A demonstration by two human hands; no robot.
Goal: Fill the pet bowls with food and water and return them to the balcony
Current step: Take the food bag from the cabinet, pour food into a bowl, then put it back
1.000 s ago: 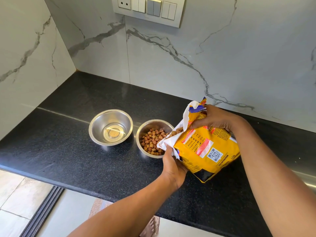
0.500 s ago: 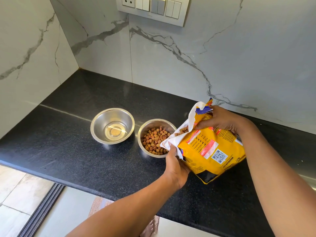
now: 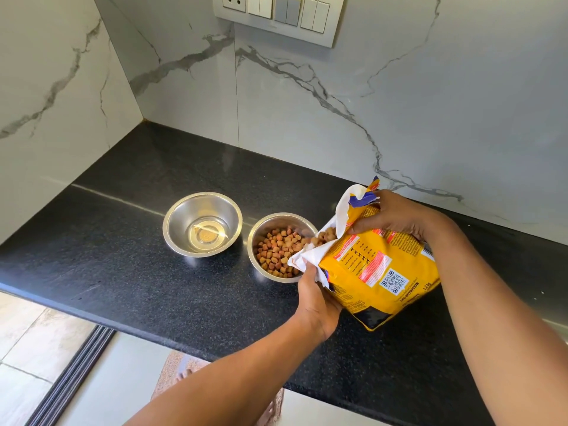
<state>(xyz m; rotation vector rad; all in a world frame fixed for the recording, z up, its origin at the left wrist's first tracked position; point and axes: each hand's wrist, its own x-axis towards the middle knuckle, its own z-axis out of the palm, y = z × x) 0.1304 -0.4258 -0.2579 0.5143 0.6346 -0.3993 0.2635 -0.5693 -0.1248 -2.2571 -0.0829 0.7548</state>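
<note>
Two steel bowls stand side by side on the black countertop [image 3: 123,272]. The left bowl [image 3: 175,222] holds no kibble. The right bowl [image 3: 256,233] is partly filled with brown kibble [image 3: 276,250]. A yellow dog food bag [image 3: 378,269] is tilted with its torn white mouth over the right bowl's rim, and kibble is spilling out. My left hand [image 3: 316,299] grips the bag's lower mouth edge. My right hand [image 3: 390,216] holds the bag's top.
Marble walls close the counter at the back and left, meeting in a corner. A switch panel [image 3: 276,16] sits high on the back wall. The counter's front edge runs below the bowls, with tiled floor, a door track [image 3: 70,376] and a mat beneath.
The bag has tipped further and kibble now falls from its mouth into the right bowl. Both hands stay on the bag. The bowls have not moved.
</note>
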